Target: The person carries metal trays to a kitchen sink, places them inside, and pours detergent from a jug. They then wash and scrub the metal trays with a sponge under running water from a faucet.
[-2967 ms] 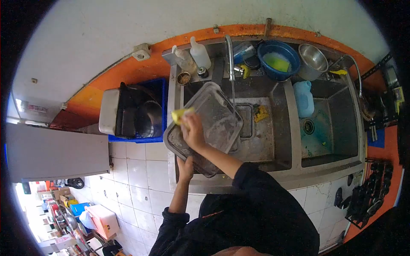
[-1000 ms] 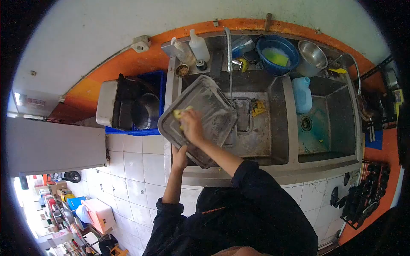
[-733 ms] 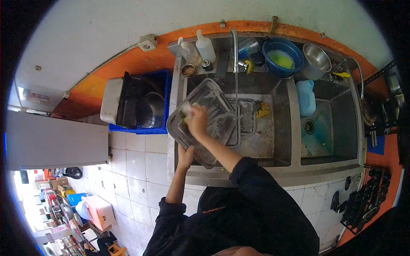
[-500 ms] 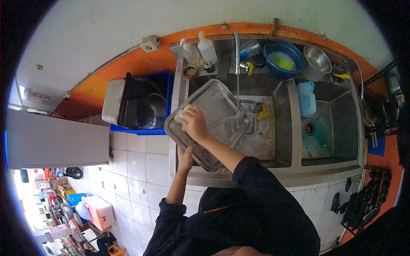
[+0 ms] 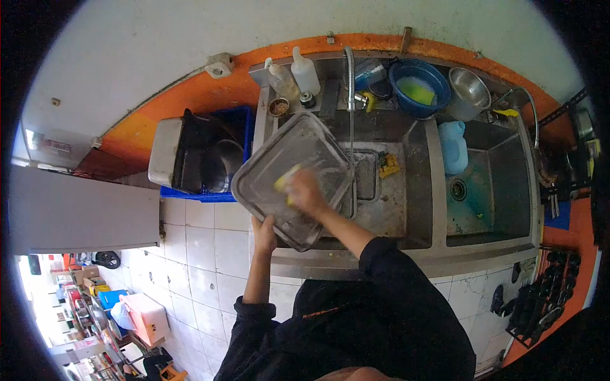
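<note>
My left hand point(image 5: 263, 235) grips the lower left rim of a rectangular metal tray point(image 5: 306, 141), which is held tilted over the left part of the sink. Soapy streaks show on the tray's inner face. In my right hand point(image 5: 307, 193), blurred by motion, a yellow sponge point(image 5: 284, 179) is pressed against the tray near its middle. A thin stream of water runs down from the faucet point(image 5: 351, 79) at the tray's right side. A yellow scrap, perhaps a cloth or sponge point(image 5: 389, 166), lies in the sink basin point(image 5: 393, 216).
A blue crate point(image 5: 247, 136) with dark pans stands left of the sink. Spray bottles point(image 5: 306, 73), a blue basin point(image 5: 438, 82) of soapy liquid and a steel pot point(image 5: 470, 91) line the back ledge. A light-blue jug point(image 5: 453, 147) sits in the right basin.
My right hand has moved the sponge right and slightly down across the tray, from near its left edge towards its middle. The tray has shifted a little left, clear of the water stream.
</note>
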Demonstrator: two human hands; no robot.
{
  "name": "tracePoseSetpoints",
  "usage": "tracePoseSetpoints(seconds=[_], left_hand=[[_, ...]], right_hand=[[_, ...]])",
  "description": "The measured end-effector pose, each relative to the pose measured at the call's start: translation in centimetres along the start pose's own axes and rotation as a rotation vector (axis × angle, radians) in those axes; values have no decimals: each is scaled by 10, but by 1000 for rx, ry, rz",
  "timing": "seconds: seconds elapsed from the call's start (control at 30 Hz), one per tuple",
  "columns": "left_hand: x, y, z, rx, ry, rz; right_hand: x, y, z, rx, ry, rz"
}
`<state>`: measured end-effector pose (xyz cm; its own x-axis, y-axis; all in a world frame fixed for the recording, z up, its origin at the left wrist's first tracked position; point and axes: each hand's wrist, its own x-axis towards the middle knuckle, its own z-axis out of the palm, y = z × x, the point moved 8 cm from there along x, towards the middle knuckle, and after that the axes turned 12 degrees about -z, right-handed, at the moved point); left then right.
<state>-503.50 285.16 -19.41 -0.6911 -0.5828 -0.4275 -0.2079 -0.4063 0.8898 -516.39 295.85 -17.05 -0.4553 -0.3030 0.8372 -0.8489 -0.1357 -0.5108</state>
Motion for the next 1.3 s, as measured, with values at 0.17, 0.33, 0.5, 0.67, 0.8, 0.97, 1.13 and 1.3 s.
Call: tracePoseSetpoints(seconds=[0.17,0.33,0.5,0.67,0.8,0.97,1.13,1.3], left_hand=[[-10,8,5,-18,-12,-63],[-5,6,6,-76,-12,-121],[-11,-13,-11,-42,70,-89],[2,-17,-18,-182,27,-164],[3,-18,-10,-181,32,-109],[0,-12,-10,-212,65,-114],[-13,-7,-4,-165,39,-122],[-28,-4,-11,-15,-26,-97]], right_hand=[[-25,80,-33,-274,224,582],[-9,-1,13,26,-31,162],[-15,75,-21,-278,-92,437],[-15,-4,10,-135,-218,182],[-10,52,-6,-316,-128,451],[-19,14,1,-51,-188,190],[7,109,-58,-502,8,390],[83,112,-52,-665,146,188]])
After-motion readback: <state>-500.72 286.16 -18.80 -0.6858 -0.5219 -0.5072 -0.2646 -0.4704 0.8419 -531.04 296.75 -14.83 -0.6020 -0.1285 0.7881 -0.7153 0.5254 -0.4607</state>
